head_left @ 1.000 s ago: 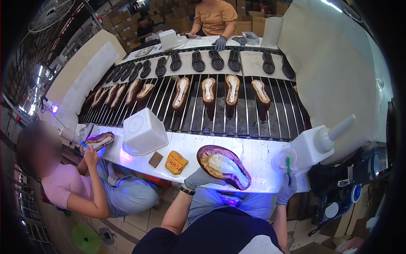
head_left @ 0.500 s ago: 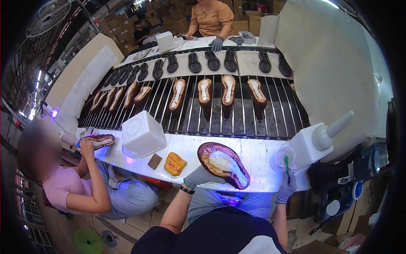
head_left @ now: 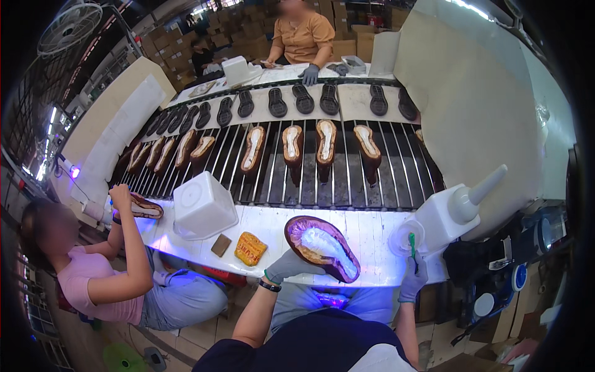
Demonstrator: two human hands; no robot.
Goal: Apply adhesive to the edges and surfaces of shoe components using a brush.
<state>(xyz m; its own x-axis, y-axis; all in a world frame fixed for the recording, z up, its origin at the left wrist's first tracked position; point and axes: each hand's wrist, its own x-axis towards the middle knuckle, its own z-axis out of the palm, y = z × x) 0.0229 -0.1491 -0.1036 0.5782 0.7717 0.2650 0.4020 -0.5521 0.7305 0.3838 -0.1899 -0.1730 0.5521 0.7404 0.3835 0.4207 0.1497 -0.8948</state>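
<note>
In my gloved left hand (head_left: 292, 266) I hold a brown shoe upper (head_left: 323, 247) upside down. Its underside faces up, with a whitish middle and folded edges under a violet glow. My fingers are closed about its near left side, partly hidden by the shoe. At the right, my gloved right hand (head_left: 413, 282) is closed on a green-handled brush (head_left: 412, 243). The brush's lower end is inside a round translucent cup (head_left: 397, 238), so its tip cannot be made out. Right beside the cup, a white squeeze bottle (head_left: 447, 214) with a long nozzle leans over.
A white plastic tub (head_left: 203, 204), a brown block (head_left: 221, 245) and a yellow packet (head_left: 250, 249) lie left on the white bench. Beyond runs a roller conveyor (head_left: 273, 186) carrying several uppers and black soles (head_left: 328, 99). Co-workers are at the left (head_left: 102, 273) and far side (head_left: 304, 37).
The view has shifted slightly, moving the bench lower in it. The left co-worker's hand has risen from the shoe there. My hands keep the same holds, the brush still in the cup.
</note>
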